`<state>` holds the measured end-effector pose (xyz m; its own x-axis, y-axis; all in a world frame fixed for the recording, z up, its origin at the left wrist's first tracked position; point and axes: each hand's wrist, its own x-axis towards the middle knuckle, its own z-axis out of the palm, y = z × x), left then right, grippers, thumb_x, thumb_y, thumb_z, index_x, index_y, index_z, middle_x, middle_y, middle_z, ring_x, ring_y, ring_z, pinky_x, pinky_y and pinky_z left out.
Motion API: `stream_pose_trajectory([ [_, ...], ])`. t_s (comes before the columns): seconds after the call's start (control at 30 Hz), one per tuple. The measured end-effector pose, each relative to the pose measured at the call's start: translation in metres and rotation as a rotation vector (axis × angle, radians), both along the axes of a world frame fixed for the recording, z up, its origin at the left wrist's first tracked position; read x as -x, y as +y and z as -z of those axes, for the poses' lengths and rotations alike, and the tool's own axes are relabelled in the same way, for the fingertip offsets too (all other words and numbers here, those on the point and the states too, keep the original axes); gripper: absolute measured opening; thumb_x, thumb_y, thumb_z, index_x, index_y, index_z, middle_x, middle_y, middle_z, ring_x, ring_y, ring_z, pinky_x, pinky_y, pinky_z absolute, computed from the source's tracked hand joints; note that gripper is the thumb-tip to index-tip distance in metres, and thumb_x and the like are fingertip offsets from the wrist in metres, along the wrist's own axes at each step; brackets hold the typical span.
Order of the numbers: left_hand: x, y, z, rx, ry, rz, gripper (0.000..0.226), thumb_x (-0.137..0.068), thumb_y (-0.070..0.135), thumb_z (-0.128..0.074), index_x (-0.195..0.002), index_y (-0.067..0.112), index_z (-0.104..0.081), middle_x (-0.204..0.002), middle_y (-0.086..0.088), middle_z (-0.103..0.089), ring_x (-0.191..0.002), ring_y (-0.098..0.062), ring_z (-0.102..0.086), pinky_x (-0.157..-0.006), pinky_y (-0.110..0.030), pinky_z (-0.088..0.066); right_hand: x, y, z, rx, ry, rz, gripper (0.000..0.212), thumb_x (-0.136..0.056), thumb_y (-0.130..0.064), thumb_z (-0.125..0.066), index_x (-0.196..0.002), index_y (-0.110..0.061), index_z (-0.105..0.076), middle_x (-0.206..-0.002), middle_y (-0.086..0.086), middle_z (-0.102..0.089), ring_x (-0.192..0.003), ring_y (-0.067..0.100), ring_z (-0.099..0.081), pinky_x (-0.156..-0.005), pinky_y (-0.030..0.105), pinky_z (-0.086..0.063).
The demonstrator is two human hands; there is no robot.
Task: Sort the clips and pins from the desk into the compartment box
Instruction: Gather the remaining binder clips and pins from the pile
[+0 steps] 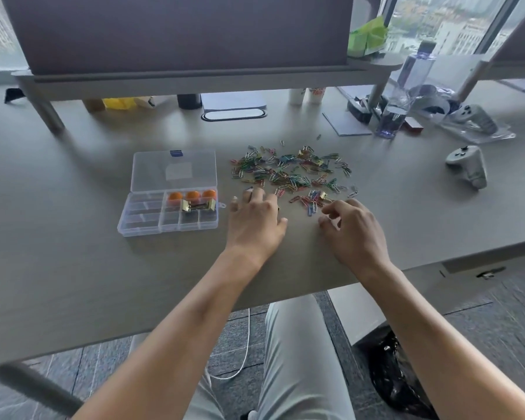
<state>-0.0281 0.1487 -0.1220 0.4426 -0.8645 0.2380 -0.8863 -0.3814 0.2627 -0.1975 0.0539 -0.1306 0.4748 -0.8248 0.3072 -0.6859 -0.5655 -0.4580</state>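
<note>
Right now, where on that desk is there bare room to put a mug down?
Bare desk lies left of and in front of the compartment box, down to the near edge. A smaller patch lies between the right hand and the white controller. The paper clip pile and the back right corner by the bottle are crowded.

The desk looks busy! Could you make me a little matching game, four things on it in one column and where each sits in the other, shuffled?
Things:
1. orange balls
2. paper clips
3. water bottle
4. white controller

Places:
A. far right of the desk, lying alone
B. back row of the compartment box
C. loose pile right of the box, beyond both hands
D. standing behind the pile, to its right

Pairs: 1-B, 2-C, 3-D, 4-A
</note>
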Motion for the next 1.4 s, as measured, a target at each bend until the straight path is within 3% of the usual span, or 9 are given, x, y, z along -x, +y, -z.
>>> stream_pose_trajectory([
  [0.53,-0.018,-0.025,0.005,0.049,-0.016,-0.108,0.034,-0.087,0.042,-0.069,-0.110,0.017,-0.070,-0.119,-0.003,-0.060,-0.120,-0.025,-0.051,-0.111,-0.049,-0.035,-0.028,-0.054,-0.007,-0.015,0.102,0.089,0.035,-0.093,-0.041,-0.065,-0.120,-0.019,-0.072,-0.119,0.005,-0.064,-0.115,0.029,-0.058,-0.092,0.040,-0.052],
  [0.73,-0.018,-0.021,0.004,0.079,-0.019,-0.075,0.027,-0.089,0.035,-0.069,-0.111,0.019,-0.072,-0.121,-0.003,-0.061,-0.123,-0.025,-0.048,-0.112,-0.048,-0.033,-0.032,-0.051,-0.012,-0.026,0.157,0.098,0.025,-0.094,-0.036,-0.065,-0.111,-0.021,-0.075,-0.117,0.006,-0.064,-0.114,0.030,-0.058,-0.091,0.037,-0.050],
  [0.97,-0.020,-0.020,0.004,0.092,0.009,-0.034,0.021,-0.088,0.033,-0.067,-0.100,0.016,-0.070,-0.113,-0.005,-0.063,-0.116,-0.025,-0.052,-0.108,-0.048,-0.037,-0.038,-0.043,-0.019,-0.061,0.098,0.109,0.009,-0.087,-0.031,-0.072,-0.092,-0.024,-0.069,-0.101,0.002,-0.067,-0.098,0.026,-0.063,-0.080,0.035,-0.050],
  [1.17,-0.020,-0.021,0.002,0.249,0.093,-0.002,0.014,-0.087,0.025,-0.065,-0.094,0.012,-0.064,-0.097,-0.007,-0.065,-0.098,-0.027,-0.057,-0.083,-0.040,-0.048,-0.040,-0.044,-0.020,-0.153,0.033,0.154,0.017,-0.081,-0.028,-0.078,-0.075,-0.027,-0.063,-0.082,-0.005,-0.068,-0.085,0.022,-0.065,-0.070,0.030,-0.046],
  [1.27,-0.021,-0.024,-0.004,0.376,0.241,0.027,0.007,-0.089,0.019,-0.065,-0.089,0.013,-0.063,-0.086,-0.004,-0.068,-0.079,-0.022,-0.060,-0.066,-0.032,-0.045,-0.040,-0.049,-0.022,-0.224,-0.077,0.162,0.014,-0.081,-0.027,-0.081,-0.078,-0.026,-0.067,-0.077,-0.006,-0.067,-0.077,0.017,-0.063,-0.067,0.025,-0.042],
  [1.4,-0.022,-0.036,-0.018,0.473,0.415,0.031,0.015,-0.092,0.017,-0.064,-0.104,0.010,-0.068,-0.091,-0.005,-0.072,-0.082,-0.020,-0.064,-0.074,-0.032,-0.051,-0.038,-0.059,-0.029,-0.335,-0.244,0.159,0.004,-0.093,-0.020,-0.070,-0.091,-0.023,-0.072,-0.073,-0.006,-0.063,-0.063,0.009,-0.056,-0.060,0.021,-0.042],
])
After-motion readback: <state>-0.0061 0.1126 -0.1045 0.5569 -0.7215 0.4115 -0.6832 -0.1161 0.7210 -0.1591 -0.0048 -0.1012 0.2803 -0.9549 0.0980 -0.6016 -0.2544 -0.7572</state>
